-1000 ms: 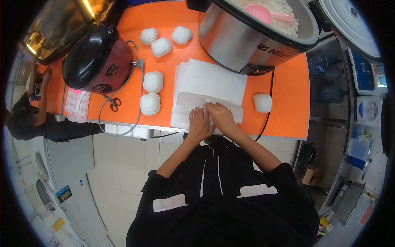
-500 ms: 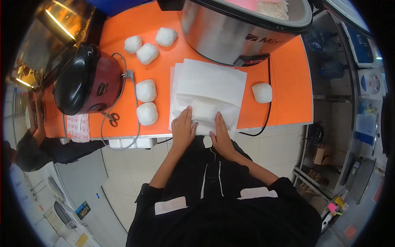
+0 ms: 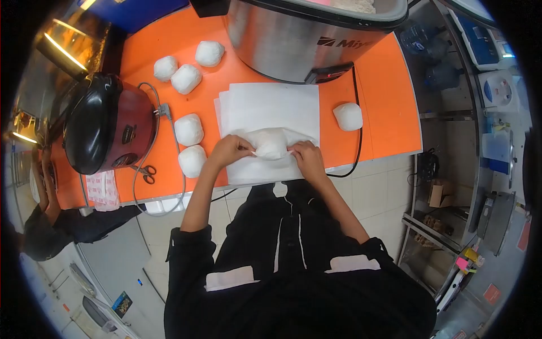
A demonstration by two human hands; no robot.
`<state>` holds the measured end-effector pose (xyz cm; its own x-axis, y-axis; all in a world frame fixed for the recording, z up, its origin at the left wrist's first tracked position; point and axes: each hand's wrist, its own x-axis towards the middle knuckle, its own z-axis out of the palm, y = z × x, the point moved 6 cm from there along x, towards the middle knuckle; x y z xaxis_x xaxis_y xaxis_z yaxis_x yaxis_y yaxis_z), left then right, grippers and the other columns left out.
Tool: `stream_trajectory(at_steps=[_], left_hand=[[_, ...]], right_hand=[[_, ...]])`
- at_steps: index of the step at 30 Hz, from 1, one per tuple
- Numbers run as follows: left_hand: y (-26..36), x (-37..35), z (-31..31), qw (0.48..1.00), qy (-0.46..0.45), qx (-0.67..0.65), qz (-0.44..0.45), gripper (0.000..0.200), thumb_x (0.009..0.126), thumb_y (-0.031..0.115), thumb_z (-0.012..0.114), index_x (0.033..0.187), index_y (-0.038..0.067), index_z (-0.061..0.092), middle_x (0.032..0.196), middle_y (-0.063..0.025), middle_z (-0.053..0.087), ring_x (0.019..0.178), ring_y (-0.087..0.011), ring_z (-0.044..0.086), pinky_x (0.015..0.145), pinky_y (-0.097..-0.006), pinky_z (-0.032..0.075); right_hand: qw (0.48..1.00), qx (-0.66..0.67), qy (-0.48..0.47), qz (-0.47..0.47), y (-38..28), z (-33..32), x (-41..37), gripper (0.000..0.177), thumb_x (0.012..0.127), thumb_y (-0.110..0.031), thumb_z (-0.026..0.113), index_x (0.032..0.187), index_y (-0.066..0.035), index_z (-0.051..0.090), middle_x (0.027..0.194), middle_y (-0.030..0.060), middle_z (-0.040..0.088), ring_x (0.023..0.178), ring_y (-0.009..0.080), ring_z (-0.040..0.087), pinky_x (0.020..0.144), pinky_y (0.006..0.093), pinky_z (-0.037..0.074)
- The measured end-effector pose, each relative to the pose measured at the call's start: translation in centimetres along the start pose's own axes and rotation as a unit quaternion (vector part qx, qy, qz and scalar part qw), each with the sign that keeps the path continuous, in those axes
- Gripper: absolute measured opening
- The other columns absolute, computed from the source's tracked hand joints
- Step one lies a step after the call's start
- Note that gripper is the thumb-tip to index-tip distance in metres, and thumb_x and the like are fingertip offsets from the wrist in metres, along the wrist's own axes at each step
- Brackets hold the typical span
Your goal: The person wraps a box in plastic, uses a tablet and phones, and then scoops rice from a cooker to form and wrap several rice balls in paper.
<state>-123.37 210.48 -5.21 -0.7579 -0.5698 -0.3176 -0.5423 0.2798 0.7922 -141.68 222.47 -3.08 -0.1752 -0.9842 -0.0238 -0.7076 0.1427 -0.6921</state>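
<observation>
A rounded bundle in white paper [image 3: 270, 143] lies on a stack of white paper sheets [image 3: 271, 101] near the table's front edge. At the bundle's left side, my left hand [image 3: 230, 150] pinches the paper with closed fingers. My right hand [image 3: 307, 157] pinches the paper at the opposite side. What the paper wraps is hidden. Left of the stack sit two white wrapped bundles [image 3: 188, 130], one in front of the other. Another white bundle [image 3: 348, 116] sits on the right, beside a black cable.
A large steel cooker [image 3: 299, 45] stands behind the stack, and a dark red cooker [image 3: 113, 124] at the left. Scissors [image 3: 148, 174], a grey cable and several more bundles lie on the orange table [image 3: 389, 107]. Another person's arms [image 3: 48, 186] show at far left.
Both hands have moved from lying flat on the folded paper to pinching its sides. The paper is now gathered around a rounded bundle. The camera view has shifted slightly.
</observation>
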Motion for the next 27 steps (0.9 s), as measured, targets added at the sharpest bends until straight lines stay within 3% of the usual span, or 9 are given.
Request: stream_trajectory(at_steps=[3, 6, 8, 11, 13, 15, 17, 20, 27], left_hand=[[-0.2, 0.0, -0.2, 1.0, 0.003, -0.025, -0.004, 0.017, 0.068, 0.019, 0.072, 0.083, 0.011, 0.071, 0.08, -0.0061, 0.067, 0.062, -0.0159, 0.061, 0.057, -0.027, 0.046], [0.9, -0.3, 0.4, 0.994, 0.071, -0.036, -0.079, 0.014, 0.066, 0.018, 0.072, 0.077, 0.01, 0.071, 0.073, -0.0076, 0.067, 0.066, -0.0196, 0.06, 0.062, -0.0301, 0.044], [4.5, -0.5, -0.7, 0.938, 0.132, 0.282, -0.151, 0.02, 0.065, 0.016, 0.071, 0.084, 0.009, 0.068, 0.083, -0.0079, 0.065, 0.08, -0.0231, 0.058, 0.066, -0.0343, 0.042], [7.4, 0.6, -0.6, 0.883, 0.289, 0.367, -0.044, 0.048, 0.051, 0.009, 0.075, 0.097, 0.013, 0.061, 0.098, -0.0107, 0.057, 0.09, -0.0253, 0.053, 0.066, -0.0382, 0.04], [5.5, 3.2, -1.1, 0.887, 0.246, 0.39, -0.019, 0.061, 0.048, 0.008, 0.076, 0.104, 0.015, 0.055, 0.113, -0.0069, 0.049, 0.101, -0.0248, 0.049, 0.072, -0.0378, 0.041], [5.2, 6.1, -0.1, 0.938, -0.065, 0.317, 0.127, 0.056, 0.048, 0.01, 0.076, 0.101, 0.015, 0.057, 0.106, -0.0039, 0.053, 0.1, -0.0249, 0.051, 0.078, -0.0378, 0.043], [4.8, 6.5, -0.8, 0.949, -0.105, 0.25, 0.163, 0.055, 0.049, 0.01, 0.075, 0.101, 0.015, 0.058, 0.098, -0.003, 0.059, 0.096, -0.0249, 0.054, 0.08, -0.0369, 0.044], [4.9, 6.3, -1.6, 0.946, -0.02, 0.299, 0.119, 0.052, 0.061, 0.005, 0.067, 0.111, 0.018, 0.059, 0.074, -0.0091, 0.063, 0.071, -0.0286, 0.061, 0.066, -0.0388, 0.048], [3.3, 1.3, 2.3, 0.932, 0.326, 0.124, -0.095, 0.053, 0.072, -0.002, 0.049, 0.122, 0.016, 0.053, 0.072, -0.0174, 0.062, 0.063, -0.0336, 0.06, 0.06, -0.0411, 0.047]], right_hand=[[1.0, -0.011, -0.002, 0.011, -0.1, 0.0, 1.2, 0.013, 0.075, -0.009, 0.06, 0.086, -0.007, 0.067, 0.085, 0.0069, 0.064, 0.09, 0.0255, 0.057, 0.072, 0.0386, 0.046], [0.988, 0.014, -0.062, 0.143, 0.1, 0.2, 2.1, 0.012, 0.076, -0.011, 0.059, 0.084, -0.004, 0.064, 0.085, 0.0093, 0.064, 0.092, 0.0268, 0.056, 0.071, 0.0398, 0.045], [0.971, -0.093, -0.02, 0.22, -0.3, -0.3, 2.8, 0.018, 0.071, -0.011, 0.065, 0.085, -0.001, 0.06, 0.085, 0.0124, 0.064, 0.087, 0.0273, 0.058, 0.069, 0.04, 0.046], [0.95, -0.292, 0.09, 0.062, -4.7, -2.3, 4.8, 0.022, 0.067, -0.01, 0.067, 0.084, -0.001, 0.057, 0.089, 0.0137, 0.063, 0.088, 0.0269, 0.06, 0.068, 0.0394, 0.047], [0.945, -0.317, 0.065, -0.046, -3.5, -0.7, 7.2, 0.027, 0.063, -0.011, 0.07, 0.084, 0.0, 0.059, 0.084, 0.0131, 0.063, 0.082, 0.0296, 0.061, 0.068, 0.0403, 0.048], [0.927, -0.34, 0.04, -0.154, -2.8, -0.4, 10.0, 0.031, 0.059, -0.012, 0.073, 0.083, 0.001, 0.06, 0.08, 0.0125, 0.063, 0.077, 0.0324, 0.063, 0.069, 0.0411, 0.049], [0.919, -0.237, -0.297, -0.11, -0.8, 2.2, 11.3, 0.026, 0.06, -0.009, 0.07, 0.084, -0.003, 0.061, 0.079, 0.0118, 0.06, 0.074, 0.0313, 0.061, 0.066, 0.0432, 0.05], [0.943, -0.254, -0.19, -0.1, -1.7, 1.0, 10.9, 0.018, 0.066, -0.008, 0.063, 0.084, -0.005, 0.062, 0.083, 0.0116, 0.06, 0.072, 0.0302, 0.061, 0.065, 0.0408, 0.051], [0.987, -0.161, -0.011, 0.022, -1.2, 1.2, 4.8, 0.02, 0.074, -0.003, 0.054, 0.093, -0.003, 0.06, 0.096, 0.0128, 0.062, 0.084, 0.0292, 0.06, 0.07, 0.0355, 0.05]])
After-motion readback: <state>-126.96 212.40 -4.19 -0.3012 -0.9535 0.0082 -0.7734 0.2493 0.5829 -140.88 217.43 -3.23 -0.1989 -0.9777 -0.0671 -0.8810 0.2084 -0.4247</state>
